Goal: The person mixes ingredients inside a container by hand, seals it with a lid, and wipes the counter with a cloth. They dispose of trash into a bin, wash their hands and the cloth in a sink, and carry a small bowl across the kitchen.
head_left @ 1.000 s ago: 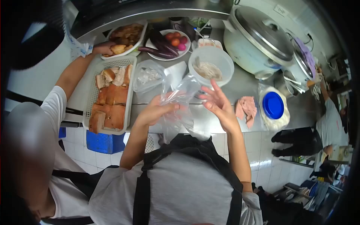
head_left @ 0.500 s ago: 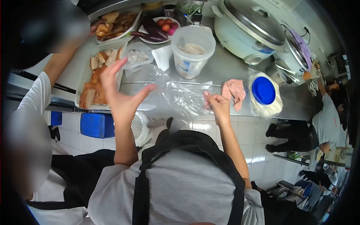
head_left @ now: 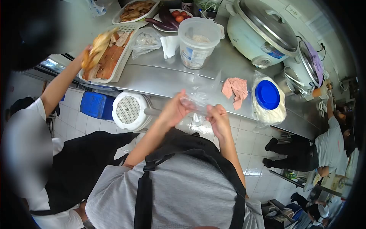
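Observation:
A clear plastic bag [head_left: 198,100] is gathered between my two hands in front of my chest, at the counter's near edge. My left hand [head_left: 177,110] grips its left side, and my right hand [head_left: 219,119] pinches the right side. Beyond the bag stands a translucent plastic tub [head_left: 197,51] with some pale contents at the bottom. Right of the bag lies a crumpled pink cloth [head_left: 235,92]. Farther right, a blue round lid [head_left: 267,94] rests on a plastic bag of white stuff [head_left: 280,110].
At left, a co-worker's hand [head_left: 88,50] holds a browned piece of food over a white basket [head_left: 127,51] of meat slabs. A rice cooker [head_left: 259,42] stands at the back right. Below the counter are a white stool [head_left: 129,110] and a blue bin [head_left: 95,106].
My left hand has come down and right from its spread position and closed on the plastic bag. The bag has bunched up between my hands. The co-worker's hand now holds food over the basket.

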`<state>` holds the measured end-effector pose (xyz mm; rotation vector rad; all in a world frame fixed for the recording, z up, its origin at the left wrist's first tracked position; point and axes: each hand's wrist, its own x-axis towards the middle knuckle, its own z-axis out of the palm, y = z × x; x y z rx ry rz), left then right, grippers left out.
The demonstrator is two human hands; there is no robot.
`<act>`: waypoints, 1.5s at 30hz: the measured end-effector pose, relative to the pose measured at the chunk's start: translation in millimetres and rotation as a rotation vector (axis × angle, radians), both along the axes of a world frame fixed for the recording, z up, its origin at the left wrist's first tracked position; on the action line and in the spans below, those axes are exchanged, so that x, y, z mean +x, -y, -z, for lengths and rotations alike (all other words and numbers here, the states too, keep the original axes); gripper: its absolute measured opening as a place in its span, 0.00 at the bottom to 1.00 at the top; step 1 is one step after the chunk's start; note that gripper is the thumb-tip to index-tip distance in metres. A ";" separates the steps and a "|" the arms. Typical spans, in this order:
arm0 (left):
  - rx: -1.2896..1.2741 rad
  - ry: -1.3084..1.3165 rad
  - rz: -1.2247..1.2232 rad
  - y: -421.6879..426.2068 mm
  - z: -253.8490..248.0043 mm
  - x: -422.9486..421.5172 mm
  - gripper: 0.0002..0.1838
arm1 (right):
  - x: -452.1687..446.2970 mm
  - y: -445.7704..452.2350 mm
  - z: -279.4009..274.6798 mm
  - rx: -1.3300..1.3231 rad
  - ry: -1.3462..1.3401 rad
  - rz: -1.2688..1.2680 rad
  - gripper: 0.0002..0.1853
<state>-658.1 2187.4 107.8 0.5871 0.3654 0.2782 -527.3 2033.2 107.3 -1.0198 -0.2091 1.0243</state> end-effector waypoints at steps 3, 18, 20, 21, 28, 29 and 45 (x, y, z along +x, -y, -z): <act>0.046 -0.169 -0.005 17.5 -37.1 6.5 0.14 | 0.7 15.2 9.1 -0.062 0.287 0.152 0.12; 1.875 0.018 -0.122 102.8 -100.2 36.9 0.11 | 6.0 35.0 -43.6 0.264 -0.201 0.157 0.17; 1.964 0.104 -0.192 108.5 -92.6 41.9 0.13 | 21.8 36.8 -53.5 0.509 -0.267 0.052 0.22; 1.990 0.095 -0.211 110.8 -92.3 44.7 0.14 | 24.7 36.5 -50.6 0.503 -0.274 0.096 0.24; 2.045 0.102 -0.195 126.2 -99.3 58.9 0.19 | 49.2 38.5 -73.1 0.635 -0.334 0.107 0.41; 2.020 0.109 -0.177 128.3 -99.0 60.4 0.19 | 54.5 40.7 -73.3 0.653 -0.359 0.126 0.41; 1.657 0.020 -0.275 117.5 -103.6 102.0 0.14 | 45.0 73.8 -40.8 0.212 -0.035 0.123 0.31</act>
